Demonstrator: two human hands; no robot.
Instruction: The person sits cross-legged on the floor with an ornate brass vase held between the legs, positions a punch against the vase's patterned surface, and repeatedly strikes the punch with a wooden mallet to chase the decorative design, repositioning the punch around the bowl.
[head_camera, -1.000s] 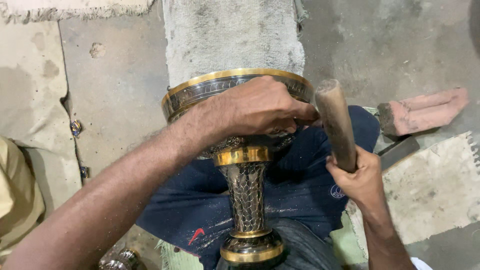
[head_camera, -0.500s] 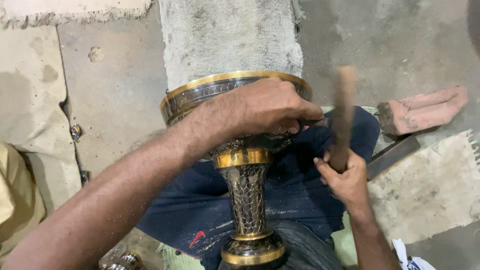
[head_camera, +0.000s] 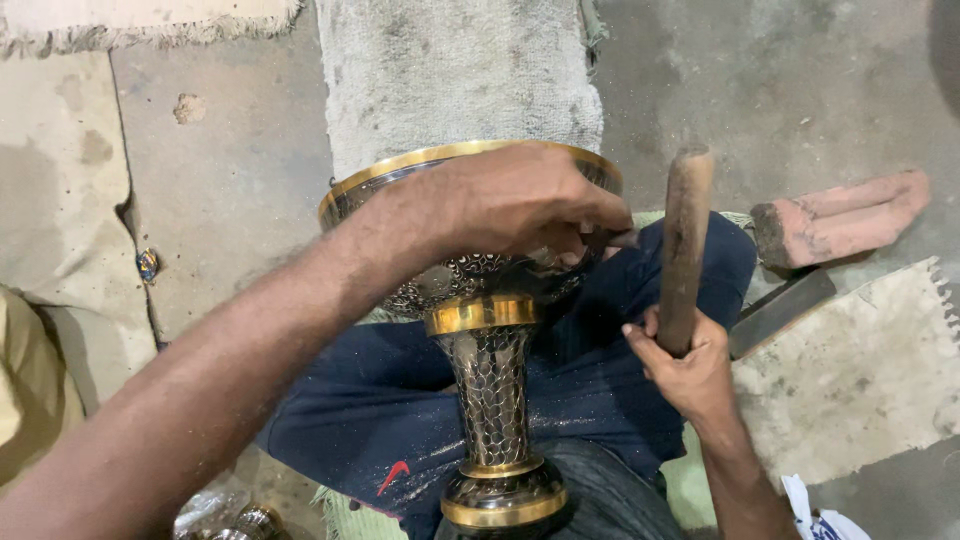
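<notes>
Concrete floor (head_camera: 230, 190) surrounds the lap-held engraved brass vase (head_camera: 490, 400). Left hand (head_camera: 520, 205) pinches what seems a chisel (head_camera: 620, 238) at its bowl; right hand (head_camera: 690, 365) grips the wooden mallet (head_camera: 685, 240). An off-centre blow could skid, scarring brass.

Soft, even light falls from above, moderately bright, with weak shadows on the concrete floor (head_camera: 820, 90). Small glints sit on the gold bands of the metal vase (head_camera: 490, 390). The near left forearm (head_camera: 200, 400) looks large and slightly soft. The wooden stick (head_camera: 685, 250) shows faint blur. The top right corner is darkened.
</notes>
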